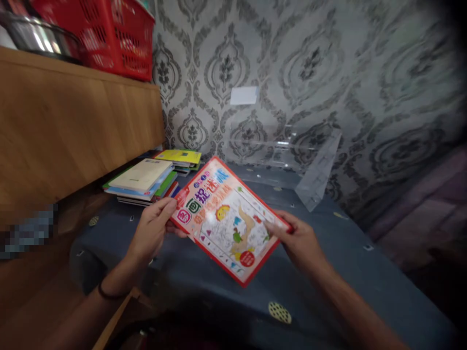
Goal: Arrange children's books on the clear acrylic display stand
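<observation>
I hold a thin red-bordered children's book (229,218) with Chinese letters and cartoon drawings on its cover, tilted above a dark blue cloth-covered surface (346,272). My left hand (151,228) grips its left corner, thumb on top. My right hand (299,240) grips its right edge. Both hands are closed on the book.
A stack of books (144,182) lies at the back left, with a yellow-covered pile (180,159) behind it. A clear acrylic stand (292,150) leans at the patterned wall. A wooden cabinet (73,121) on the left carries a red basket (109,34) and a steel bowl (36,36).
</observation>
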Demonstrator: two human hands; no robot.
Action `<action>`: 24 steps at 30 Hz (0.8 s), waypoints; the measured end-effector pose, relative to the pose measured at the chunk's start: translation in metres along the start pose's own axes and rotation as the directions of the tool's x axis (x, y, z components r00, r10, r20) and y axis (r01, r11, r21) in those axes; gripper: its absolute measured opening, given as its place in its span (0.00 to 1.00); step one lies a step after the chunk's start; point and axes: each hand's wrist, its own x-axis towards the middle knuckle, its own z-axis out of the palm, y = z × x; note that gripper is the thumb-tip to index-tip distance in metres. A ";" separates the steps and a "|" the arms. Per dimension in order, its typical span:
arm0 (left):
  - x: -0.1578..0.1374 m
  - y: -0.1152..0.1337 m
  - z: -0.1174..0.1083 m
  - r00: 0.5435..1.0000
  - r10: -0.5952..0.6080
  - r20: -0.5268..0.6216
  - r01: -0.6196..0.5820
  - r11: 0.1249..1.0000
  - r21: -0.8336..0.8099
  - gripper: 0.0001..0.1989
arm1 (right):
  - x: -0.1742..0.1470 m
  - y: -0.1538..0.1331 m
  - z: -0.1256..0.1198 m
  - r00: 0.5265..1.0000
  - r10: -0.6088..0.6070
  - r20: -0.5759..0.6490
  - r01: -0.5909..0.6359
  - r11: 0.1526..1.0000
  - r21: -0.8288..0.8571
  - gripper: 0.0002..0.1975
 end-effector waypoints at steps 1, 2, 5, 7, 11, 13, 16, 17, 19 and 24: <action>0.007 -0.012 -0.001 0.997 -0.074 0.016 0.075 0.996 -0.044 0.23 | 0.009 0.002 -0.001 0.998 0.034 -0.045 -0.032 0.999 0.031 0.28; 0.013 -0.025 -0.002 0.989 -0.140 0.043 0.142 0.989 -0.050 0.24 | 0.019 0.005 -0.001 0.996 0.073 -0.051 -0.071 0.997 0.037 0.30; 0.020 -0.054 -0.012 0.954 -0.266 0.135 0.228 0.942 0.246 0.25 | 0.044 0.025 -0.003 0.994 0.109 -0.003 -0.109 0.988 -0.110 0.31; 0.020 -0.062 -0.020 0.962 -0.234 0.138 0.101 0.778 0.620 0.22 | 0.054 0.041 -0.005 0.998 0.060 0.017 -0.050 0.937 -0.347 0.27; 0.027 -0.059 -0.026 0.971 -0.121 0.208 -0.159 0.327 0.932 0.17 | 0.056 0.059 -0.012 0.994 -0.061 0.091 0.109 0.630 -0.769 0.24; 0.040 -0.060 -0.021 0.959 -0.089 0.268 -0.227 0.323 0.919 0.17 | 0.052 0.060 -0.011 0.982 -0.137 0.133 0.183 0.477 -0.859 0.21; 0.069 -0.071 -0.007 0.924 -0.017 0.383 -0.334 0.454 0.826 0.23 | 0.045 0.052 0.010 0.928 -0.241 0.286 0.357 0.349 -0.866 0.15; 0.079 -0.078 -0.002 0.910 -0.001 0.415 -0.358 0.503 0.786 0.25 | 0.043 0.048 0.022 0.897 -0.252 0.362 0.433 0.346 -0.832 0.15; 0.096 -0.091 0.006 0.889 0.021 0.457 -0.383 0.579 0.720 0.28 | 0.041 0.041 0.054 0.815 -0.249 0.523 0.579 0.374 -0.725 0.16; 0.112 -0.116 0.008 0.872 0.057 0.487 -0.404 0.646 0.648 0.34 | 0.052 0.037 0.126 0.701 -0.171 0.692 0.697 0.369 -0.615 0.21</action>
